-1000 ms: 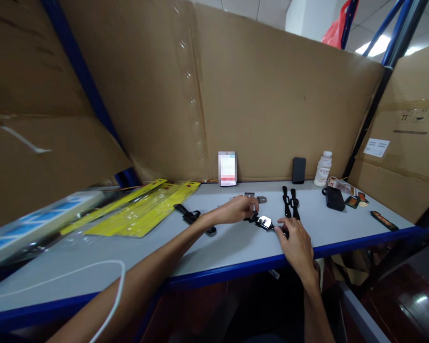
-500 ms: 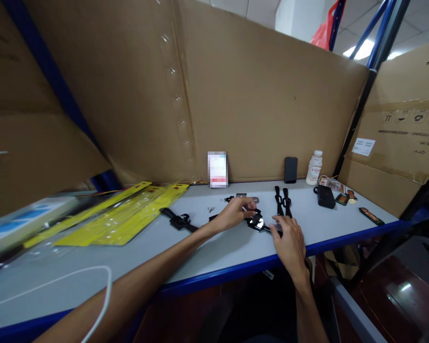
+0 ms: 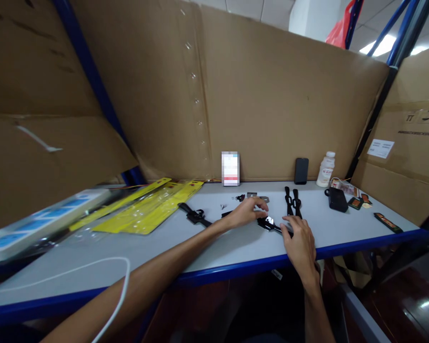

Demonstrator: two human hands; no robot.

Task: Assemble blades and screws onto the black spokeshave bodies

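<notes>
A small black clip-like part with a shiny metal face (image 3: 269,222) lies on the grey bench top (image 3: 214,247) between my hands. My left hand (image 3: 246,211) rests with curled fingers pinching its left end. My right hand (image 3: 299,242) holds its right end with the fingers bent down onto it. Two black straps (image 3: 292,202) lie just behind my right hand. Another black strap with a buckle (image 3: 193,215) lies to the left of my left hand. Small metal bits (image 3: 252,195) sit behind my left hand.
Yellow packaging cards (image 3: 153,205) and a white-blue box (image 3: 39,224) lie at the left. A white cable (image 3: 117,281) crosses my left arm. A card (image 3: 230,168), phone (image 3: 301,170), white bottle (image 3: 325,169) and black case (image 3: 337,199) stand at the back against a cardboard wall (image 3: 271,95).
Both hands stay on the black part. My left hand has flattened a little over its end; the view has shifted slightly with my head.
</notes>
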